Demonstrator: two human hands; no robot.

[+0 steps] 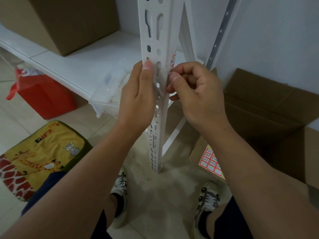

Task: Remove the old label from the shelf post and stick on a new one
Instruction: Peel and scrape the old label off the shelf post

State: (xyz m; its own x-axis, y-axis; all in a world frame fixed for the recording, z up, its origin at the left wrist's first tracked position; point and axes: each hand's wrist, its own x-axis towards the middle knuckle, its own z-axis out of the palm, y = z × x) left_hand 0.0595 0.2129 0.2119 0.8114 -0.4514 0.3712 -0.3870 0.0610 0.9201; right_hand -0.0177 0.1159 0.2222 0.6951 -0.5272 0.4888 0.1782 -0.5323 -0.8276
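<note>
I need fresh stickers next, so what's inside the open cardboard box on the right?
Inside the open cardboard box, a sheet of red-bordered labels shows, some handwritten. The right forearm covers part of the sheet; the rest of the box interior looks bare.

— How much of the label (pixel 173 59) on the post (pixel 156 49) can you read?

— Little; my right hand (pixel 195 94) covers its lower part. The post's top is cut off above, and the label sheet (pixel 209 161) beside its foot sits half behind my forearm.

Pale tiled floor (pixel 10 125), white wall (pixel 276 40), low white shelf board (pixel 96 56), cardboard boxes (pixel 69 23), red bag (pixel 43 94), giraffe-print cushion (pixel 39 157).
</note>
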